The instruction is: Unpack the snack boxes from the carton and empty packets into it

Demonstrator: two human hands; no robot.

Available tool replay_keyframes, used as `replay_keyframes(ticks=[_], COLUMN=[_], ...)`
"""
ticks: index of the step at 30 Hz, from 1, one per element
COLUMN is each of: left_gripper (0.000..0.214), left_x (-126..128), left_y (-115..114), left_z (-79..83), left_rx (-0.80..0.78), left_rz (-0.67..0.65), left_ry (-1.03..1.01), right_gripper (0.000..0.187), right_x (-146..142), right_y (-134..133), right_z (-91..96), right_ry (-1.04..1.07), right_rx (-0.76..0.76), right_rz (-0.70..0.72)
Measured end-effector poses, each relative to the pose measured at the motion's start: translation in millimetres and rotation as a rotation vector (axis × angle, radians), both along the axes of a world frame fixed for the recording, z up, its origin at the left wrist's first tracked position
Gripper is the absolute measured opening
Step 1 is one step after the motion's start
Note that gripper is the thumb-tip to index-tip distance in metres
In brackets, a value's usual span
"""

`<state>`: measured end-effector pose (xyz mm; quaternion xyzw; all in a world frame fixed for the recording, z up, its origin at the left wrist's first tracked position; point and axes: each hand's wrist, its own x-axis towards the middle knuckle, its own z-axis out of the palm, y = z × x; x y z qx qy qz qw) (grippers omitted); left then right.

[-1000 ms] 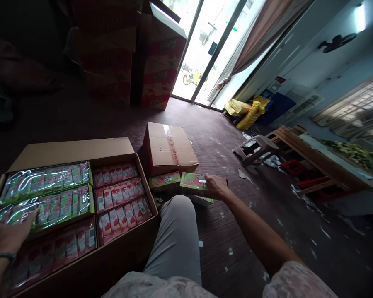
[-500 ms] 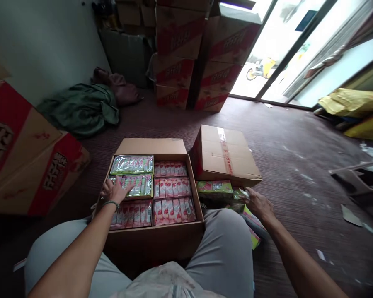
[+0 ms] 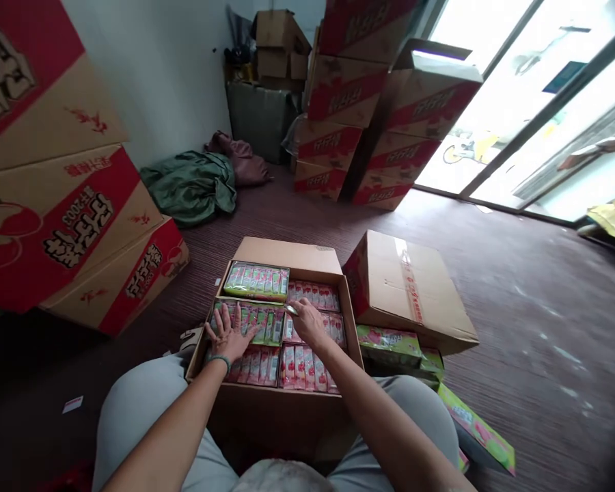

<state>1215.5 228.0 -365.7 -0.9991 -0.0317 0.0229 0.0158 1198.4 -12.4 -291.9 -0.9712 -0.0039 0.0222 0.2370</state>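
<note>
An open cardboard carton (image 3: 355,335) sits between my knees, holding trays of wrapped sachets in two columns. My left hand (image 3: 229,338) lies with fingers spread on the middle-left green tray (image 3: 269,324), partly covering it. Behind that is another green tray (image 3: 256,280) under clear film. My right hand (image 3: 310,322) is over the right column of pink trays (image 3: 302,369), its fingers closed round a small whitish object (image 3: 291,310) near the carton's middle. Most of that object is hidden in the fingers, so I cannot tell its kind.
Right of the carton, a taped box (image 3: 389,280) rests by green packs (image 3: 389,342); one more green pack (image 3: 479,427) lies tilted beside my knee. Printed cartons (image 3: 82,225) stand at the left, with more stacked cartons (image 3: 333,143) behind. A green cloth heap (image 3: 192,188) lies on the floor.
My right hand has moved left from the green packs beside the taped box to over the open carton, still with the whitish object. My left hand stays on the middle-left tray. The view has shifted.
</note>
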Motion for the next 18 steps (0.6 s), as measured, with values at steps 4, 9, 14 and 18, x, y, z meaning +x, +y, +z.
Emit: replay_keyframes(ticks=[4, 9, 14, 18], left_gripper=[0.091, 0.095, 0.082, 0.071], left_x=[-10.2, -3.5, 5.6, 5.0], left_y=[2.5, 7.4, 17.0, 19.1], left_z=[2.7, 39.1, 65.5, 64.6], left_rx=[-0.043, -0.092, -0.04, 0.011], left_rz=[-0.028, -0.086, -0.094, -0.078], left_ry=[0.011, -0.035, 0.001, -0.004], right_gripper=[0.034, 0.039, 0.032, 0.037], right_x=[14.0, -35.3, -40.6, 16.4], right_y=[20.5, 41.7, 36.3, 15.5], right_z=[-10.5, -40.9, -52.1, -39.4], right_ry=[0.086, 0.111, 0.027, 0.034], right_rx=[-0.112, -0.12, 0.11, 0.074], right_rz=[0.2, 0.37, 0.165, -0.009])
